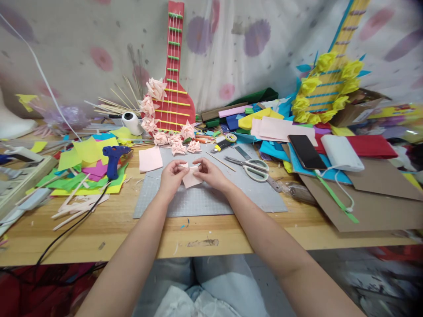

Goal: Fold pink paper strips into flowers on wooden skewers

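Both my left hand (pixel 173 178) and my right hand (pixel 210 173) pinch a small pale pink paper piece (pixel 191 179) between thumb and fingers, above the grey cutting mat (pixel 211 204). Its upper edge looks bent or curled; the fingers hide part of it. Left of my hands lies a stack of pink paper squares (pixel 150 159). Scissors (pixel 256 169) with pale green handles and a thin wooden stick (pixel 220 161) rest to the right. Behind my hands stands a red paper lute (pixel 176 105) with green and yellow bars, strings and pink paper flowers (pixel 155 89).
A blue glue gun (pixel 113 160) stands on coloured paper at left, its black cord running off the table's front edge. At right are a phone (pixel 306 152), a white power bank (pixel 342 152) and cardboard (pixel 366 207). A yellow paper instrument (pixel 325 88) stands behind.
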Action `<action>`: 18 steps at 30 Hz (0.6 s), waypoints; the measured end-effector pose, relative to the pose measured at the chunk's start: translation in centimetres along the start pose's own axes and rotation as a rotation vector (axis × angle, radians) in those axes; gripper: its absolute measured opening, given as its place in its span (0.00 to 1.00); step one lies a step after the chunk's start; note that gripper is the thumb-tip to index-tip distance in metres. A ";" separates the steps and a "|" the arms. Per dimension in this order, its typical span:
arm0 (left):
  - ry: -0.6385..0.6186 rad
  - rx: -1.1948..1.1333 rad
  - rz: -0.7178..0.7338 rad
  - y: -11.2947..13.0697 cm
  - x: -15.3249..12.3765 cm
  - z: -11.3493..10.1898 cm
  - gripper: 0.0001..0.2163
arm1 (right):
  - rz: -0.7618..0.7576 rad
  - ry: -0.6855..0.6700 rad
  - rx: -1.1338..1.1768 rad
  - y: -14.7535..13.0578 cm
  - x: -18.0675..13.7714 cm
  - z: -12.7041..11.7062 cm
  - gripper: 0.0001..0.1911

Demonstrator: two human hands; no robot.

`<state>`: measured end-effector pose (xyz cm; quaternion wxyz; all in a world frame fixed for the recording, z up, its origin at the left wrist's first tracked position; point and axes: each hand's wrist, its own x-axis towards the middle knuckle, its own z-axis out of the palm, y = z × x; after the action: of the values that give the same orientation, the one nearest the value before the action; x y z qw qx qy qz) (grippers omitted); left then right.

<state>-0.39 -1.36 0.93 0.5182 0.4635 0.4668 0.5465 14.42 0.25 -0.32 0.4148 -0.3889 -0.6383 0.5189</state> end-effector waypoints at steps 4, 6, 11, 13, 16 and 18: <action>0.004 0.039 0.062 -0.1 0.0 0.0 0.15 | -0.017 0.036 0.014 -0.2 0.1 0.1 0.18; -0.006 0.051 0.066 -0.2 -0.1 0.1 0.15 | -0.022 0.072 0.057 -0.2 0.2 0.4 0.17; 0.016 0.036 -0.008 0.0 -0.2 0.4 0.16 | -0.026 0.170 0.110 -0.3 0.5 0.9 0.15; 0.019 0.008 -0.064 0.3 -0.2 0.2 0.18 | -0.017 0.199 0.123 -0.4 0.5 0.6 0.15; 0.020 -0.024 -0.125 0.8 0.1 -0.6 0.18 | 0.014 0.264 0.129 -0.5 0.6 -0.5 0.14; 0.047 -0.038 -0.133 1.0 0.3 -1.2 0.17 | 0.027 0.322 0.136 -0.5 0.7 -1.3 0.14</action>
<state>-1.68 -1.14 1.79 0.5511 0.4087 0.4982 0.5301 15.39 1.24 0.42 0.5298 -0.4466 -0.5218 0.4975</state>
